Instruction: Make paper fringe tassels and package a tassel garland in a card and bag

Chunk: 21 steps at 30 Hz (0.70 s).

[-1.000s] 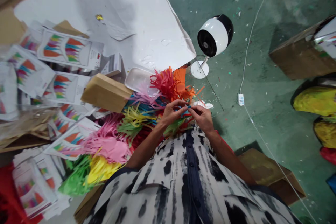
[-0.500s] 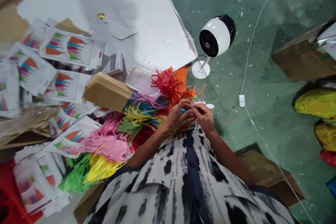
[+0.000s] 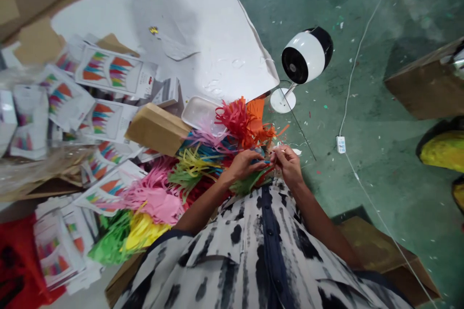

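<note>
My left hand [image 3: 246, 165] is just above my lap, its fingers curled together beside a bit of blue paper. What it pinches is too small to make out. Close by on the right, my right hand [image 3: 288, 162] has thumb and fingertips pressed together, also on something I cannot make out. Under and behind both hands lie fringed paper tassels: a red tassel [image 3: 234, 118], an orange tassel [image 3: 256, 116] and a yellow tassel [image 3: 194, 161]. A pink tassel [image 3: 155, 200], a green tassel [image 3: 110, 246] and another yellow one lie further left.
Printed packets [image 3: 112, 70] cover the left of the white table [image 3: 224, 34]. A brown paper box [image 3: 158, 128] and a white plastic tray [image 3: 199, 111] sit nearer. To the right, a fan [image 3: 306, 55], a power strip [image 3: 340, 144] with its cord, and cartons [image 3: 420, 84] are on the green floor.
The view has shifted slightly, so the scene sits lower and further right. My hands have moved a little apart at the fingertips, and the right one has turned more upward.
</note>
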Each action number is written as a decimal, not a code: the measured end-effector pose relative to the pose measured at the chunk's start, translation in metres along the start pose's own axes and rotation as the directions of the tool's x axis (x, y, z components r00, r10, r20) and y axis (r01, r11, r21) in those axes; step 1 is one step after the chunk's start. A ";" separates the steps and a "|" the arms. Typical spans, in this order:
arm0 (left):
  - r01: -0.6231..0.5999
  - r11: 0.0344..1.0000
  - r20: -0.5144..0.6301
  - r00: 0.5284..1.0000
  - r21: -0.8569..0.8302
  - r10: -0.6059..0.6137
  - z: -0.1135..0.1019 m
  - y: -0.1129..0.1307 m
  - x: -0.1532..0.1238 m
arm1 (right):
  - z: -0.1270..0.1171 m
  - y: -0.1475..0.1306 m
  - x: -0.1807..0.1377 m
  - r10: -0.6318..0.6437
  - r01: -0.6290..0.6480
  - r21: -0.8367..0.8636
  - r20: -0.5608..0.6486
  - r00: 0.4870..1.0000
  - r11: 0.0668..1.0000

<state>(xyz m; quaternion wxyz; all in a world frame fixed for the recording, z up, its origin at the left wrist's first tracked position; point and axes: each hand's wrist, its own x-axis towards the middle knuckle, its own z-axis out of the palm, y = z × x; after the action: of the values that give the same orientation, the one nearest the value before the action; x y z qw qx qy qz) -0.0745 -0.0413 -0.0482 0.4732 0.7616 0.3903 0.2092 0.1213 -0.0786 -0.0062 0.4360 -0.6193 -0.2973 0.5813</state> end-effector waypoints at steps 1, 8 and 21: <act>-0.019 0.999 -0.014 1.000 0.041 0.020 -0.008 -0.002 0.002 | 0.001 0.001 0.000 0.005 -0.005 -0.017 0.017 1.000 1.000; -0.123 0.797 0.097 0.992 0.591 0.081 -0.079 -0.016 0.038 | 0.003 0.008 0.003 -0.032 0.035 -0.101 0.037 0.999 0.994; -0.077 0.825 -0.093 0.984 0.560 0.155 -0.128 -0.019 0.063 | 0.001 0.008 0.002 -0.088 0.093 -0.142 0.042 0.995 0.985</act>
<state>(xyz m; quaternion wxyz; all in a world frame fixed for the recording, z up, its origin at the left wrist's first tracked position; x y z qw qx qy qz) -0.1322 0.0845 -0.0082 0.1914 0.8723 0.4180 0.1664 0.1200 -0.0802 -0.0142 0.4109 -0.6246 -0.3740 0.5488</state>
